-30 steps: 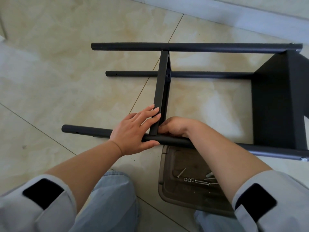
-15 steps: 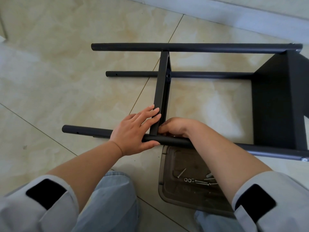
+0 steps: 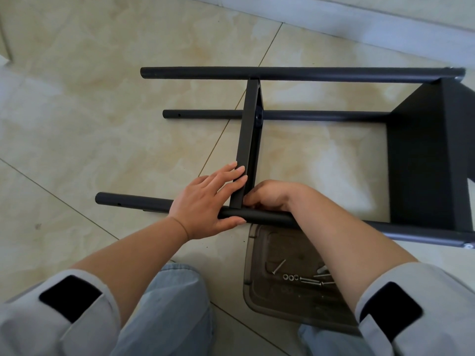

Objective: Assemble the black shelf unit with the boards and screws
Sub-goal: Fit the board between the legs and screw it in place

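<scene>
**Inspector:** Beige marble-look floor tiles (image 3: 90, 104), a pale skirting board (image 3: 359, 24) along the far edge. Report the grip first.

**Assistant:** Left hand (image 3: 205, 204): thumb hooked under the near pole (image 3: 133, 202), fingers laid straight and flat against the end of the middle board (image 3: 248, 140); it clasps the pole at the joint. Right hand (image 3: 270, 196): curled in behind that joint, fingertips hidden by the board. I cannot tell what it holds, if anything.

**Inspector:** Position of the shelf unit (image 3: 334, 111)?

**Assistant:** Lying on its side on the floor, just ahead of the knees. Three black poles visible, running left to right. Two black boards: the middle one seen edge-on, spanning from near pole to far pole (image 3: 308, 73), and the end board (image 3: 431, 155) at the right.

**Inspector:** Hardware?

**Assistant:** One brownish clear tray (image 3: 259, 299) under the right forearm, holding loose screws (image 3: 308, 280) and about three washers; part is hidden by the arm.

**Inspector:** Arm pose?

**Assistant:** Both forearms bare, grey sleeves pushed up, converging on the joint.
</scene>
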